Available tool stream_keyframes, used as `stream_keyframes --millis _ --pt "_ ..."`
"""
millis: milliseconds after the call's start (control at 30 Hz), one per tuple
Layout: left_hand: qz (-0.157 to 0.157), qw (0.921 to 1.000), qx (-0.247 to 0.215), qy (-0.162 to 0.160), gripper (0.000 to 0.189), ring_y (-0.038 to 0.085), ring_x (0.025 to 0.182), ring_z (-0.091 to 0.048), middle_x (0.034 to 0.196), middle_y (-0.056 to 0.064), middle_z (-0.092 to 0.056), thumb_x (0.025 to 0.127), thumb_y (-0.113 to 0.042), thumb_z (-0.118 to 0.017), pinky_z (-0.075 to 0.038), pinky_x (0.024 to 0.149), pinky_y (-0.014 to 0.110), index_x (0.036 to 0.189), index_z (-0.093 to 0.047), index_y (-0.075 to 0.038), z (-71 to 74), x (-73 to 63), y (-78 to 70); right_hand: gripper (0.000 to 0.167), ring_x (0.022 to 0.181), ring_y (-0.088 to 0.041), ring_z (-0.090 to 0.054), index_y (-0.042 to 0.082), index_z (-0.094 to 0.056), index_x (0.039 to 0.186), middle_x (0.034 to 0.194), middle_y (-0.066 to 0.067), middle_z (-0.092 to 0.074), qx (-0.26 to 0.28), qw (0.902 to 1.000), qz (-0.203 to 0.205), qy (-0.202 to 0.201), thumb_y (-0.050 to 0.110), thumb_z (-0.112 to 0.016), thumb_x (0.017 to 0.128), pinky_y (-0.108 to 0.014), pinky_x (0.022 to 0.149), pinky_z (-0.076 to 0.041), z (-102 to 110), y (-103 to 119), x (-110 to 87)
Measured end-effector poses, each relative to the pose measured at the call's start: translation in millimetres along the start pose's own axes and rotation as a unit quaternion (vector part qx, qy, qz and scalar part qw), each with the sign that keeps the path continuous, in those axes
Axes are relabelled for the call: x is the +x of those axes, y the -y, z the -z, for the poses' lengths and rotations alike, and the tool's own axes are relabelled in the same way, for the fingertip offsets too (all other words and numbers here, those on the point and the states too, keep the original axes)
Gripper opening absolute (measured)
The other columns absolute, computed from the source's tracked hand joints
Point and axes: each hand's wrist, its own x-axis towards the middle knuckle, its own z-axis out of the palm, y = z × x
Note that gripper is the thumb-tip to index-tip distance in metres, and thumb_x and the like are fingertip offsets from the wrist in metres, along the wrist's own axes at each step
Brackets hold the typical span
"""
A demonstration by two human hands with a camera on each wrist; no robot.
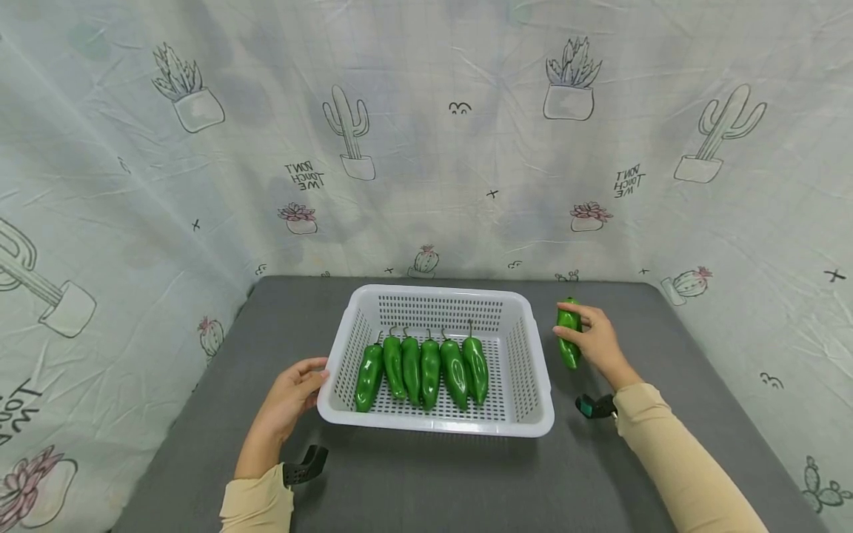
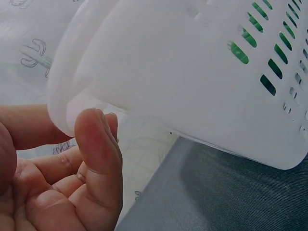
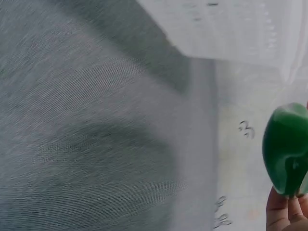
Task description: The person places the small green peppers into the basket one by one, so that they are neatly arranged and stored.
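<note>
A white perforated plastic basket [image 1: 440, 425] stands on the grey table, holding several green chili peppers [image 1: 430, 374] laid side by side with their stems toward the back. My left hand [image 1: 286, 396] grips the basket's left rim; in the left wrist view its thumb [image 2: 98, 149] and fingers pinch the rim's edge [image 2: 60, 108]. Right of the basket, my right hand [image 1: 594, 342] holds one more green chili pepper [image 1: 569, 352] between thumb and fingers, above the table. In the right wrist view that pepper [image 3: 286, 149] shows at the right edge, with most of the hand out of frame.
A grey cloth-covered table [image 1: 426, 481] extends around the basket. Behind it and along both sides hangs a pale curtain [image 1: 413, 148] printed with cacti. Bare basket floor [image 1: 498, 370] shows to the right of the pepper row. Both wrists wear dark camera mounts [image 1: 305, 465].
</note>
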Motion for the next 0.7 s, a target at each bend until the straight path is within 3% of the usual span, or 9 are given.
stream_keyframes --millis 267,467,633,700 --pt "-0.002 1.0 -0.003 0.002 0.041 0.007 0.087 -0.064 0.113 0.016 -0.065 0.099 -0.014 -0.051 -0.051 0.07 0.026 0.133 -0.044 0.006 0.9 0.1 0.6 0.055 0.121 -0.045 -0.039 0.011 -0.051 0.137 0.143 -0.024 -0.031 0.006 0.9988 0.038 -0.029 0.026 -0.068 0.088 -0.056 0.086 -0.044 7 27 5.2" --pt "-0.004 1.0 -0.004 0.005 0.041 0.006 0.087 -0.064 0.115 0.018 -0.064 0.099 -0.014 -0.051 -0.051 0.07 0.025 0.133 -0.043 0.006 1.5 0.5 1.1 0.057 0.121 -0.046 -0.041 0.015 -0.05 0.138 0.148 -0.022 -0.027 0.012 0.9987 0.049 -0.009 0.033 -0.068 0.087 -0.054 0.085 -0.046 9 51 6.3" --pt "-0.006 0.9999 -0.007 0.005 0.04 0.008 0.088 -0.064 0.116 0.02 -0.063 0.099 -0.013 -0.051 -0.052 0.07 0.025 0.133 -0.043 0.007 0.8 -0.1 1.5 0.057 0.124 -0.043 -0.042 0.017 -0.048 0.14 0.147 -0.019 -0.029 0.042 0.9982 0.035 0.022 0.032 -0.067 0.089 -0.041 0.08 -0.05 8 75 5.4" --pt "-0.006 0.9999 -0.009 0.005 0.04 0.008 0.088 -0.064 0.115 0.019 -0.064 0.099 -0.013 -0.051 -0.052 0.07 0.025 0.133 -0.043 0.007 0.5 -0.3 1.4 0.057 0.116 -0.038 -0.049 0.016 -0.047 0.141 0.143 -0.019 -0.033 0.071 0.9963 0.032 0.035 0.03 -0.067 0.089 -0.034 0.074 -0.052 6 85 4.5"
